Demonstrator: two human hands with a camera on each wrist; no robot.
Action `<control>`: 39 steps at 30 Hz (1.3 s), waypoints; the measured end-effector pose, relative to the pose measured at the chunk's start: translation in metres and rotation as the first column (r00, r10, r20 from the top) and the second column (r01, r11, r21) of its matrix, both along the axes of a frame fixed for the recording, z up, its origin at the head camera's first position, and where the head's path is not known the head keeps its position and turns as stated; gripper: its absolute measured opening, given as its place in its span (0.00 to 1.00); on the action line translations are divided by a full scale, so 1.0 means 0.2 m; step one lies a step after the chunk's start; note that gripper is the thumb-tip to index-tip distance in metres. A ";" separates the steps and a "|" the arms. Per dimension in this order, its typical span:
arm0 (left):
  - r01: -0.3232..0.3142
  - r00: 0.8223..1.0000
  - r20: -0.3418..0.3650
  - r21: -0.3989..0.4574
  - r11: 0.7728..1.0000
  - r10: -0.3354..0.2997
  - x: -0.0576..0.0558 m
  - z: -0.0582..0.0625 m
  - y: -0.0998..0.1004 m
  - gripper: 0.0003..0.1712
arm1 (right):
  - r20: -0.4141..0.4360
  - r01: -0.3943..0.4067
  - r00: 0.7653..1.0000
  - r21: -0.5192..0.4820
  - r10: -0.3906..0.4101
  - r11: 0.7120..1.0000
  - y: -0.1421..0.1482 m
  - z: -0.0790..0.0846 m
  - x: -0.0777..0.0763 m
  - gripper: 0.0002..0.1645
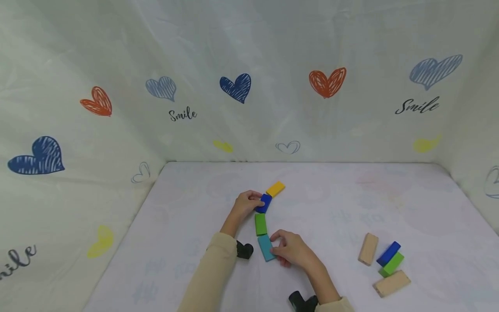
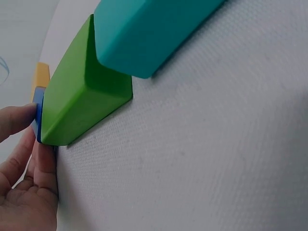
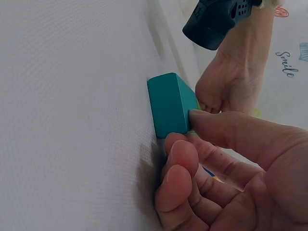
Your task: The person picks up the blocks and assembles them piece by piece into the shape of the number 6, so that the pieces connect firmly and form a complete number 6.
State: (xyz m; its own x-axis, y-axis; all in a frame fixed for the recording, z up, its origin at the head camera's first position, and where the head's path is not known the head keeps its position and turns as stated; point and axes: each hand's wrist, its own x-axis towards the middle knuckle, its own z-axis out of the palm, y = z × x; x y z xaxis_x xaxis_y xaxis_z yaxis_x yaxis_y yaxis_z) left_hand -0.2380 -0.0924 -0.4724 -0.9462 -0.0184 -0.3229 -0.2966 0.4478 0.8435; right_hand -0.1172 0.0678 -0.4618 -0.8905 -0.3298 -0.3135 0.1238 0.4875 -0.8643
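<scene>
Four-sided coloured blocks lie end to end on the white table in a curved row. At its far end is a yellow block (image 1: 276, 189), followed by a blue block (image 1: 266, 202), a green block (image 1: 260, 224) and a teal block (image 1: 266, 248) nearest me. My left hand (image 1: 244, 205) pinches the blue block from its left side, thumb on top in the left wrist view. On the teal block's right side, my right hand (image 1: 293, 248) holds it between thumb and fingers. The right wrist view shows the teal block (image 3: 168, 106) flat on the table; the green one is mostly hidden behind it.
To the right lie two plain wooden blocks (image 1: 368, 249), with a second blue block (image 1: 388, 254) and a second green block (image 1: 391, 264) between them. A printed cloth wall (image 1: 265, 125) stands behind the table. Dark cameras (image 1: 244, 250) sit on both wrists.
</scene>
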 end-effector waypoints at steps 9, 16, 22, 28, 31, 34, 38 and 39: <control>-0.005 1.000 0.006 -0.012 1.000 0.005 0.00 0.01 0.00 0.15 | 0.007 -0.005 1.000 -0.013 0.005 1.000 0.00 0.00 -0.01 0.17; -0.003 1.000 0.005 -0.015 1.000 0.003 0.00 0.01 0.00 0.15 | -0.004 0.004 1.000 0.006 -0.004 1.000 0.00 0.00 0.00 0.17; -0.006 1.000 0.005 -0.017 1.000 0.006 -0.01 0.00 0.01 0.15 | -0.038 0.035 0.999 0.019 -0.034 0.999 0.02 0.03 0.01 0.20; -0.012 1.000 0.006 -0.006 1.000 0.012 0.00 0.00 0.01 0.15 | -0.093 0.091 0.992 0.037 -0.087 0.995 0.04 0.08 0.02 0.21; -0.011 1.000 0.006 -0.009 1.000 0.011 0.00 0.00 0.01 0.15 | -0.128 0.129 0.984 0.049 -0.122 0.990 0.06 0.11 0.02 0.20; -0.011 1.000 0.003 -0.007 1.000 0.011 0.00 0.00 0.01 0.15 | -0.150 0.167 0.976 0.066 -0.156 0.984 0.09 0.16 0.03 0.19; -0.007 1.000 -0.008 0.000 1.000 0.007 0.00 0.00 0.01 0.15 | -0.173 0.203 0.967 0.093 -0.185 0.975 0.15 0.22 0.05 0.19; -0.007 1.000 -0.010 0.002 1.000 0.007 0.00 0.00 0.01 0.15 | -0.180 0.209 0.965 0.098 -0.189 0.973 0.16 0.23 0.05 0.20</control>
